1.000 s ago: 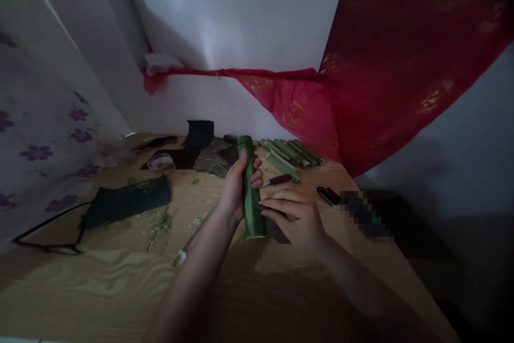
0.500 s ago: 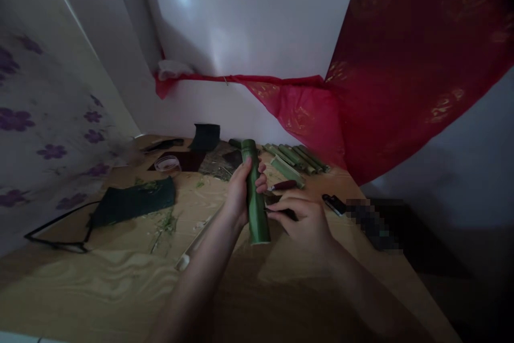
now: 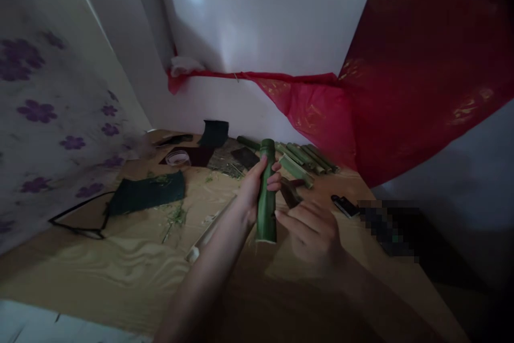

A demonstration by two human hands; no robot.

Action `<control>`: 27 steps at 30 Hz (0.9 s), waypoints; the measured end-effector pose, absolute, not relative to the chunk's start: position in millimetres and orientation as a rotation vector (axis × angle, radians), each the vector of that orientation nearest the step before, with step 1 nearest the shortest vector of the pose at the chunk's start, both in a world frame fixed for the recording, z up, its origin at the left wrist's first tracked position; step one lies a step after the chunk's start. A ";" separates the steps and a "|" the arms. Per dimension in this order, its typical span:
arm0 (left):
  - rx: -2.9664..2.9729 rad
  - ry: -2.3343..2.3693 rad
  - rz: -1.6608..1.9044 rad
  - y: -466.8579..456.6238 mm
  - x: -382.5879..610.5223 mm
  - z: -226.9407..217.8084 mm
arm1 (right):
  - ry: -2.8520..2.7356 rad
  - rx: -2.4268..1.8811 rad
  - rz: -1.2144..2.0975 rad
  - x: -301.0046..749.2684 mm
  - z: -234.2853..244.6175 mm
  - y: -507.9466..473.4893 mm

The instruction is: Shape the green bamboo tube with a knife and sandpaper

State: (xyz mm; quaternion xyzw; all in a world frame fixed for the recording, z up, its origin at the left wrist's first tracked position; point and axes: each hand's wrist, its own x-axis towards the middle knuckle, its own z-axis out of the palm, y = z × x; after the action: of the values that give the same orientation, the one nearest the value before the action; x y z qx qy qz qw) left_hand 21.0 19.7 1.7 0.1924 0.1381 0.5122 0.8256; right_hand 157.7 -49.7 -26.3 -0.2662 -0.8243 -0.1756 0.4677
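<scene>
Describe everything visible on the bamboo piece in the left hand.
A length of green bamboo: a stout, round tube with smooth, glossy skin, darker in patches, and a pale cut rim at its lower end. It stands nearly upright, gripped around its upper half by the left hand. The right hand's fingertips are just beside it; contact is unclear. Whether its lower end meets the wooden table cannot be told.

And here they are, the left forearm (image 3: 204, 284) and right forearm (image 3: 361, 292), both bare and slim, with a slender left hand (image 3: 255, 188) and long-fingered right hand (image 3: 311, 236) out front!
</scene>
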 end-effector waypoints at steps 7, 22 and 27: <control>0.456 0.362 1.111 16.3 21.0 3.3 | -2.010 -0.662 -0.387 153.7 -22.1 -40.5; 0.389 0.237 1.082 12.6 1.6 21.9 | -1.992 -0.526 -0.193 141.6 -17.2 -51.9; 0.354 0.291 1.037 10.5 2.7 25.3 | -1.895 -0.590 -0.050 141.8 -20.5 -43.2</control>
State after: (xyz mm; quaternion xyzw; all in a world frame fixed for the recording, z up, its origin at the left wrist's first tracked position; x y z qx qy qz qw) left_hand 2.7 10.5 25.3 0.1677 0.1381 0.4910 0.8436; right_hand 141.8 -43.2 -20.5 -0.2490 -0.7995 -0.0210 0.5463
